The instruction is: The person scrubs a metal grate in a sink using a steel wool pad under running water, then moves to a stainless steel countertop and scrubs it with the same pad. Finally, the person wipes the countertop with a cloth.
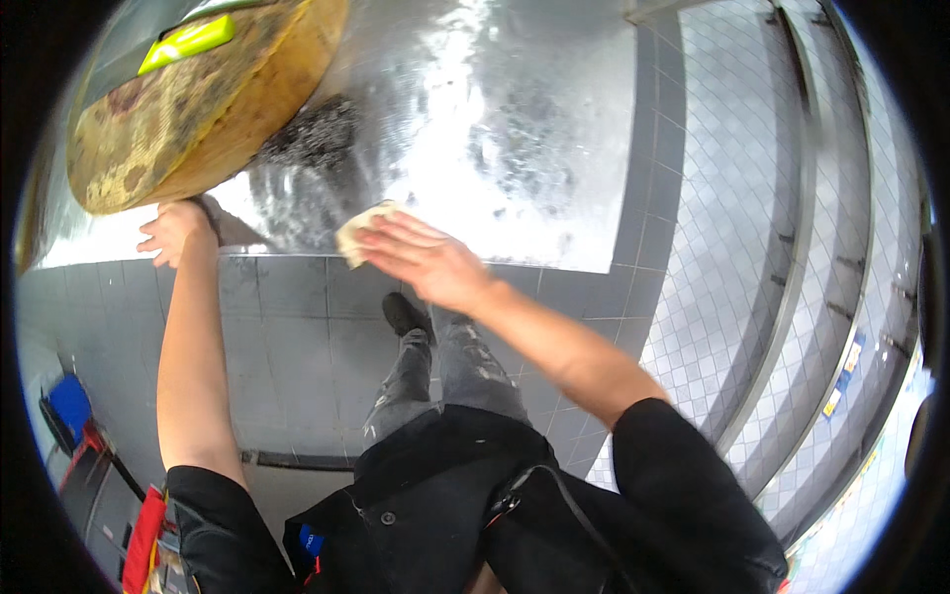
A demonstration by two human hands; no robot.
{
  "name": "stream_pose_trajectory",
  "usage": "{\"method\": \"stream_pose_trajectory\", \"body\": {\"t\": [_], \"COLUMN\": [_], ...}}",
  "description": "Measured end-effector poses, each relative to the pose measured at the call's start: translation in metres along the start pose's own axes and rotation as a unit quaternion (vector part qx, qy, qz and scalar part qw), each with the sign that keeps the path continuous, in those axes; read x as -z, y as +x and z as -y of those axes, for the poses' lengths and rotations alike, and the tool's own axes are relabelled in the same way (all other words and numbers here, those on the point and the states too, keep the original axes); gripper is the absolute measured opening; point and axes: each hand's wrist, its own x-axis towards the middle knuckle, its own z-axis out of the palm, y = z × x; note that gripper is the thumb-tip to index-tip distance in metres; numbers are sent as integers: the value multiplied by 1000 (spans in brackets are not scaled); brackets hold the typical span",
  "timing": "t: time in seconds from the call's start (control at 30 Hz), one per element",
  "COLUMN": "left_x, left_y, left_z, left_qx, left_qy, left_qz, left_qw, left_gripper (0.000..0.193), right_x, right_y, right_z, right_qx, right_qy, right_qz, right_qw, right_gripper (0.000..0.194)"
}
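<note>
My right hand (427, 260) is spread over a folded pale cloth (361, 230), at the front edge of a shiny metal tabletop (564, 237). My left hand (180, 229) is at the same edge further left, fingers apart, close against the underside rim of a thick round wooden chopping block (223, 148). Whether it touches the block cannot be made out. On the block lies a knife with a bright yellow-green handle (189, 44). A dark patch of wet-looking residue (315, 134) spreads on the metal beside the block, and greyish smears mark the surface to its right.
Grey floor tiles (289, 356) lie below the table edge, where my shoe (404, 313) stands. White tiled steps with metal edging (801, 148) run along the right. At lower left are a blue object (70, 408) and a red item (145, 534).
</note>
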Motion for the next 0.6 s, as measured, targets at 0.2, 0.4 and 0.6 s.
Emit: {"method": "stream_pose_trajectory", "body": {"t": [0.2, 0.4, 0.6], "left_x": [-19, -7, 1], "left_y": [18, 9, -1], "left_z": [5, 3, 0], "left_qx": [-5, 2, -13], "left_qy": [-1, 1, 15], "left_qz": [-9, 12, -13], "left_qw": [1000, 1000, 1000], "left_gripper": [55, 55, 54], "right_x": [37, 92, 99], "right_y": [-48, -138, -52], "right_z": [-7, -71, -153], "right_qx": [-243, -489, -560], "right_qy": [-150, -205, -235], "right_qz": [61, -24, -24], "right_qw": [956, 848, 794], "right_gripper": [49, 64, 73]}}
